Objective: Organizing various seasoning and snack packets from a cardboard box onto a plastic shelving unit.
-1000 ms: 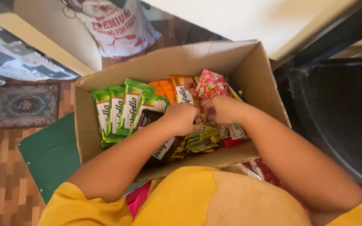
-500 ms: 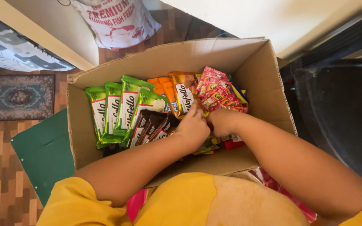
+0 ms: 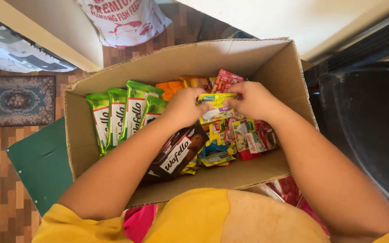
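1. Fingers of both hands pinch one small yellow sachet [image 3: 216, 108] from either end; it sits just above the middle of the cardboard box [image 3: 273, 67], lifted over the other packets.
2. The left hand [image 3: 183, 107] grips the sachet's 9 o'clock end, fingers curled tight around it.
3. The right hand [image 3: 251, 100] holds the 3 o'clock end, fingers closed on the edge.
4. Below the hands, toward 6 o'clock, lies a brown wafer packet [image 3: 178, 153], partly under the left forearm.
5. At 4 o'clock from the sachet a heap of small mixed sachets [image 3: 244, 137] lies in yellow, red and blue.
6. At 9 o'clock a row of green wafer packets [image 3: 122, 114] stands against the box's left side.
7. Toward 12 o'clock, orange packets [image 3: 172, 87] and a red packet [image 3: 225, 80] lie near the far wall.
8. Outside the box, a green board [image 3: 39, 166] lies at 8 o'clock, and a white printed sack [image 3: 122, 20] at 11 o'clock.
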